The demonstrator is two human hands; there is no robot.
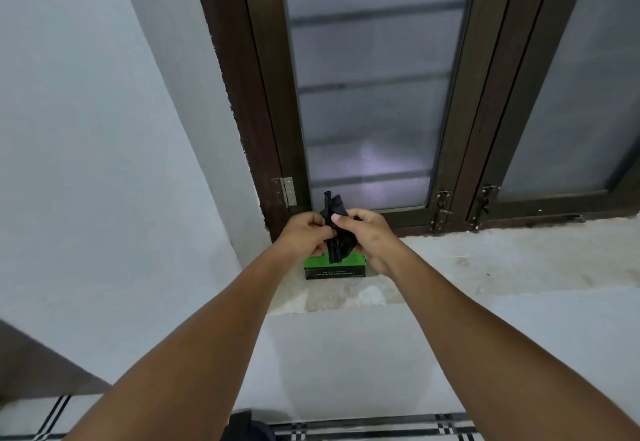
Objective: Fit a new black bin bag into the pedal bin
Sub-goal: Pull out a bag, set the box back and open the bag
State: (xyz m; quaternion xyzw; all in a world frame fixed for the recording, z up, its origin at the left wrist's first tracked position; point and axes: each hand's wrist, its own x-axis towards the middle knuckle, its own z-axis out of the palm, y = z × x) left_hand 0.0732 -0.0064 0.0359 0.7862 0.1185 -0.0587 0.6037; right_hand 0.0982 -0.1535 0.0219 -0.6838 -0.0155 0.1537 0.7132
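A folded black bin bag [335, 212] is held up in front of the window, pinched between both hands. My left hand [304, 234] grips its left side and my right hand [370, 236] grips its right side, thumb on top. The bag's top end sticks up above my fingers and its lower end hangs below them. Directly under the hands a green and black box [334, 269] stands on the grey window sill [485, 260]. The pedal bin is not in view.
A dark brown window frame [263, 121] with frosted glass panes rises behind the sill. A pale wall [86, 163] is at the left. Below lies a white cloth with black checks [381, 430]. A dark object [242, 426] sits at the bottom edge.
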